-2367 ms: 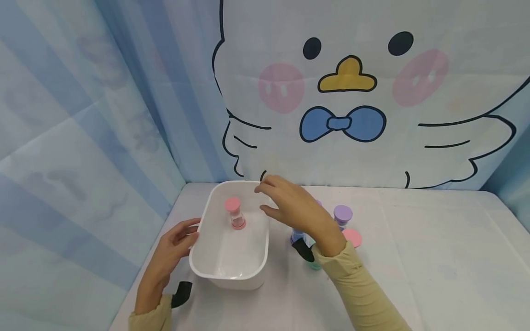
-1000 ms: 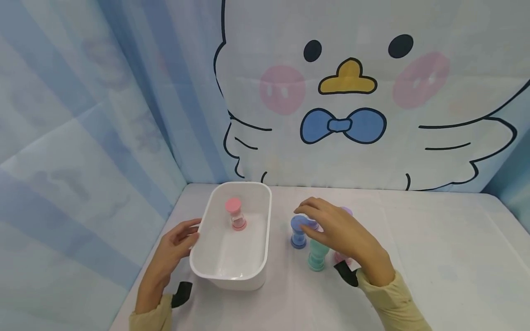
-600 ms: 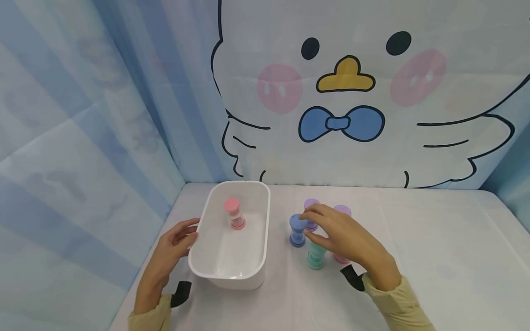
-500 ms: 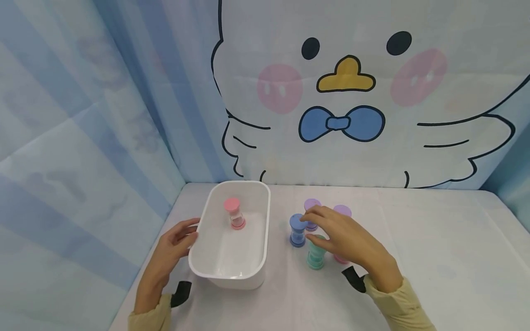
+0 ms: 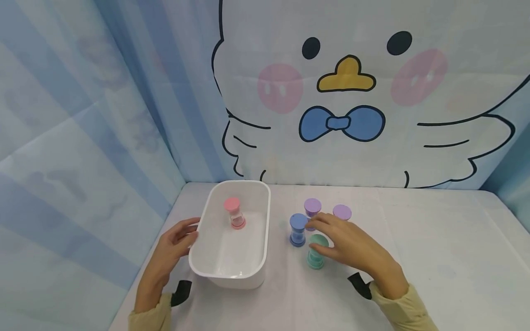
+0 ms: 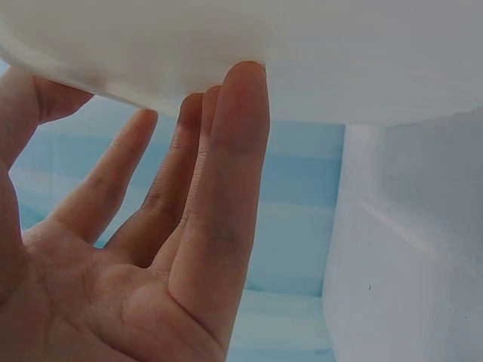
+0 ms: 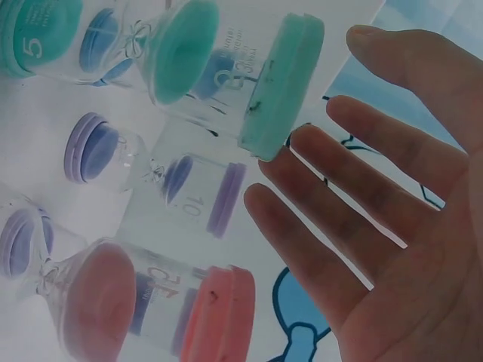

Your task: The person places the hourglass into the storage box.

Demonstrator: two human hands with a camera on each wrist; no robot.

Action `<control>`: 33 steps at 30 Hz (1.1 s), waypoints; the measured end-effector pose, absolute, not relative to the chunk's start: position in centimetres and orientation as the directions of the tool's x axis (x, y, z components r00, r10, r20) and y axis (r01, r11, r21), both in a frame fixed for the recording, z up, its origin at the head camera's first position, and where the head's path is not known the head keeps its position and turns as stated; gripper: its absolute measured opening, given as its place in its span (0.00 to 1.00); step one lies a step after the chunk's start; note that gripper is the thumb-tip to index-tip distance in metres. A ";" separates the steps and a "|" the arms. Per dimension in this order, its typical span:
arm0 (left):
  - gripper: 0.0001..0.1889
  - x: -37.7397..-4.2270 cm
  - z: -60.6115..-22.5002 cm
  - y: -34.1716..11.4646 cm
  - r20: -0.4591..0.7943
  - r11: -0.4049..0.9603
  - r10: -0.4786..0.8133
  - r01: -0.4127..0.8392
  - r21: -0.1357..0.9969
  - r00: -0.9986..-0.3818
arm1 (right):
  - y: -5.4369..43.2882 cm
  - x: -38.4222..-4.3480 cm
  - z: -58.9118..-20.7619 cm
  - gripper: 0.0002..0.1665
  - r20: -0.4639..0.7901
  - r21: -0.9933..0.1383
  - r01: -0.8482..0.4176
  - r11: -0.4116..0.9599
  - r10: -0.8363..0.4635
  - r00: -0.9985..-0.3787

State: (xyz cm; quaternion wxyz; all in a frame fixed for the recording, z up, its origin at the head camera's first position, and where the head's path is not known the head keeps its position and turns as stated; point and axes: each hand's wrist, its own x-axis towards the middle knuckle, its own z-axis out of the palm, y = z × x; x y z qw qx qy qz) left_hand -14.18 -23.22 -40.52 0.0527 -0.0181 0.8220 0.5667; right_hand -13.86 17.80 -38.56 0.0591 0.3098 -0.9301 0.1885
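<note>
Nearest, left hand at the near-left side of a white box: fingers slightly bent and apart, tips against its outer wall, pinching nothing. Right hand reaches over the grouped hourglasses, thumb held away from the fingers, which are spread and hold nothing. Green hourglass lies closest to the thumb; contact cannot be told. It stands upright on the surface, long axis vertical, one flat cap up; ends look alike, so no clear front. Box: mouth up, long axis running away from the person. Blue hourglass, just beyond the green, also upright. Inside the box, toward its far end, one pink hourglass stands cap up. Second pink hourglass, outside the box, shows in the right wrist view, hidden by the hand from above. Farther back, two purple hourglasses, caps up. Count: one in the box, five outside; judged an early stage, most of the work left. Behind all, a printed curtain.
</note>
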 end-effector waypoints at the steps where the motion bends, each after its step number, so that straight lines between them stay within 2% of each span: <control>1: 0.27 -14.2 -40.5 -23.2 -0.107 0.358 0.030 -0.089 0.930 -0.994 | 17.8 -13.8 -38.6 0.24 0.214 -0.318 -0.592 0.741 -0.552 -0.806; 10: 0.26 -14.1 -40.6 -23.1 -0.074 0.358 0.045 -0.053 0.932 -0.996 | 17.9 -13.6 -39.2 0.21 0.142 -0.358 -0.557 0.750 -0.545 -0.826; 20: 0.25 -14.1 -40.8 -23.4 -0.069 0.360 0.043 -0.049 0.932 -0.997 | 17.8 -13.7 -39.6 0.15 0.167 -0.359 -0.598 0.716 -0.581 -0.796; 33: 0.26 -14.1 -40.7 -23.4 -0.074 0.363 0.042 -0.053 0.930 -0.996 | 17.9 -13.6 -39.5 0.17 0.146 -0.374 -0.592 0.714 -0.585 -0.798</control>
